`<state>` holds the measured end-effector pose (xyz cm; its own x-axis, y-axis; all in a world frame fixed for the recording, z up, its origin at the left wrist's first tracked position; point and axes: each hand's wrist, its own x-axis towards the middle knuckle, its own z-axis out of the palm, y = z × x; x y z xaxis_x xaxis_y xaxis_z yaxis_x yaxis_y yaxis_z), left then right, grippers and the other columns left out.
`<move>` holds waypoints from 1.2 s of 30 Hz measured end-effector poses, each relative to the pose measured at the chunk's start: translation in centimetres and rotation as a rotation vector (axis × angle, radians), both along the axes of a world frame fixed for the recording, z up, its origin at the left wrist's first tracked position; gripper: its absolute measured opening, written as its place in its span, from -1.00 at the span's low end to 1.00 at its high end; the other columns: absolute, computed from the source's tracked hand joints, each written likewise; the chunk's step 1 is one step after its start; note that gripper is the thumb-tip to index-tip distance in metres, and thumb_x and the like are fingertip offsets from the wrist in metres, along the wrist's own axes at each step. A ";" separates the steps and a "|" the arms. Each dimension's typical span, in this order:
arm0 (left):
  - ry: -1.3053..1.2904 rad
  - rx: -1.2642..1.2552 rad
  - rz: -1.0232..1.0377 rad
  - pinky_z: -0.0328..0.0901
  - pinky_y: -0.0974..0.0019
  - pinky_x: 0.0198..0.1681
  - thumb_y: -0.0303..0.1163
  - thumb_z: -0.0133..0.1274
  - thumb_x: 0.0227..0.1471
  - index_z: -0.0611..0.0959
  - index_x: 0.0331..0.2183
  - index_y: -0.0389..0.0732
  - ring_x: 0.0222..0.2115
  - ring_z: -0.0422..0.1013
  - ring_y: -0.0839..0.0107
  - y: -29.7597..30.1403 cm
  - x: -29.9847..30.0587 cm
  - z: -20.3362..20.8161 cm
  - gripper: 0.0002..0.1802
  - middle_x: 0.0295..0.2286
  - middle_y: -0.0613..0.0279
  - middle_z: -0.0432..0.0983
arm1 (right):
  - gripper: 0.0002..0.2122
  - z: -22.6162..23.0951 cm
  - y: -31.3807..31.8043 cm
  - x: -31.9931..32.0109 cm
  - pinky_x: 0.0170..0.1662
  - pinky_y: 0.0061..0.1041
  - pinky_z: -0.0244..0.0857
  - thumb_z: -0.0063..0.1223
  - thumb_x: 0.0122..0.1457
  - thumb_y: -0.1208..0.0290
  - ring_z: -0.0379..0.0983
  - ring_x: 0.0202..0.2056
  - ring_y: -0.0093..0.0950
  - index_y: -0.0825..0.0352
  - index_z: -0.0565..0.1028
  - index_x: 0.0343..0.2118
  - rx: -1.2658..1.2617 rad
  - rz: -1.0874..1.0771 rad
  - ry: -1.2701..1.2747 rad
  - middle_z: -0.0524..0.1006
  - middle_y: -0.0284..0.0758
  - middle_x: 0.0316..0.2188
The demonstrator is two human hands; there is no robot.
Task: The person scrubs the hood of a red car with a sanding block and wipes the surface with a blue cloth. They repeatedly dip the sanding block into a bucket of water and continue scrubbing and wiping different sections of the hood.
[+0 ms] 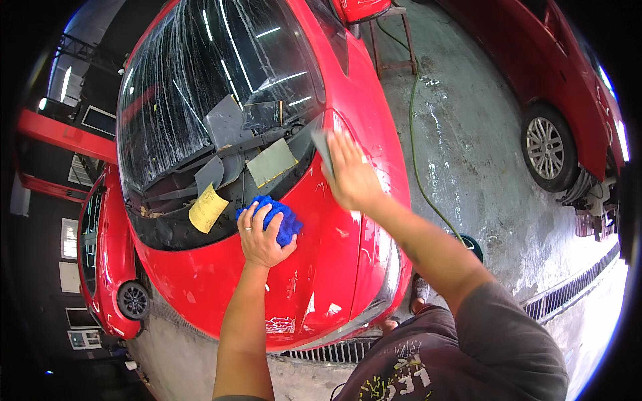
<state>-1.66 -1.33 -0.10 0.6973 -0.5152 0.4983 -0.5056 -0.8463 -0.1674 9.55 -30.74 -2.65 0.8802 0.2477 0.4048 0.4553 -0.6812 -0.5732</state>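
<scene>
The red car (371, 100) stood before you, with white streaks on its dark windshield (200, 73). Near the windshield's lower corner, your right hand (352, 172) had its fingers stretched beside a grey sheet (322, 151), but I could not tell if it gripped this. At the rear edge of the hood (207, 281), your left hand (259, 240) gripped a crumpled blue cloth (287, 224), near a curved yellow sheet (208, 208).
</scene>
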 end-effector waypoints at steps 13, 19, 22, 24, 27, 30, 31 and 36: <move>-0.001 0.009 -0.004 0.21 -0.42 0.31 -0.04 0.43 -0.09 0.61 0.11 -0.01 0.28 0.32 -0.24 0.4 -0.2 0.1 -0.28 0.20 0.00 0.45 | -0.26 -1.3 -2.9 1.5 0.63 0.05 -0.07 0.03 0.46 0.23 0.03 0.60 0.08 0.52 0.09 0.56 0.050 0.177 -0.031 0.15 0.17 0.57; -0.017 0.018 -0.026 0.23 -0.43 0.30 -0.02 0.41 -0.05 0.60 0.11 -0.03 0.27 0.32 -0.25 0.0 0.5 0.0 -0.30 0.20 -0.02 0.45 | -0.24 -0.6 -5.0 4.4 0.66 0.05 -0.15 0.04 0.43 0.31 -0.01 0.61 0.09 0.50 0.05 0.58 0.077 0.258 -0.100 0.13 0.18 0.58; -0.009 0.028 -0.012 0.23 -0.43 0.30 -0.02 0.40 -0.04 0.60 0.11 -0.04 0.27 0.32 -0.25 0.8 -0.2 0.2 -0.30 0.21 -0.02 0.45 | -0.25 -2.4 -6.1 3.5 0.66 0.03 -0.16 0.03 0.42 0.36 -0.03 0.62 0.09 0.49 0.05 0.59 0.050 0.354 -0.122 0.10 0.19 0.58; -0.012 0.031 -0.014 0.23 -0.43 0.30 -0.02 0.40 -0.04 0.61 0.11 -0.05 0.27 0.32 -0.26 0.6 0.0 0.3 -0.29 0.20 -0.02 0.45 | -0.25 -2.4 -6.4 2.8 0.66 0.02 -0.15 0.03 0.42 0.37 -0.05 0.63 0.07 0.48 0.05 0.59 0.024 0.343 -0.114 0.10 0.18 0.59; -0.017 0.030 -0.028 0.22 -0.43 0.30 -0.02 0.40 -0.04 0.61 0.12 -0.05 0.27 0.32 -0.26 0.1 0.5 0.1 -0.29 0.20 -0.02 0.45 | -0.22 -0.6 -5.0 6.2 0.67 0.03 -0.18 0.07 0.38 0.36 -0.10 0.65 0.04 0.46 0.05 0.60 0.082 0.315 -0.167 0.09 0.12 0.61; -0.004 0.038 -0.018 0.21 -0.43 0.31 -0.03 0.40 -0.04 0.61 0.13 -0.05 0.27 0.32 -0.26 0.8 0.2 0.2 -0.29 0.21 -0.03 0.45 | -0.20 -1.0 -5.4 4.9 0.67 0.04 -0.22 0.05 0.38 0.40 -0.18 0.66 0.03 0.43 0.00 0.62 0.062 0.348 -0.089 0.00 0.08 0.65; -0.001 0.040 -0.019 0.21 -0.43 0.32 -0.03 0.40 -0.04 0.61 0.13 -0.05 0.27 0.32 -0.26 1.0 0.0 0.4 -0.29 0.21 -0.04 0.45 | -0.20 -1.6 -5.8 4.1 0.66 0.05 -0.22 0.05 0.39 0.40 -0.17 0.66 0.02 0.42 0.00 0.62 0.032 0.352 -0.068 0.00 0.07 0.65; -0.016 0.030 -0.058 0.21 -0.41 0.33 -0.02 0.37 -0.02 0.60 0.15 -0.06 0.27 0.32 -0.28 0.2 1.0 -0.4 -0.28 0.23 -0.05 0.44 | -0.32 -0.5 -4.3 4.2 0.63 0.13 -0.13 -0.08 0.57 0.12 -0.02 0.63 -0.02 0.44 0.12 0.58 -0.020 0.131 -0.112 0.11 0.06 0.61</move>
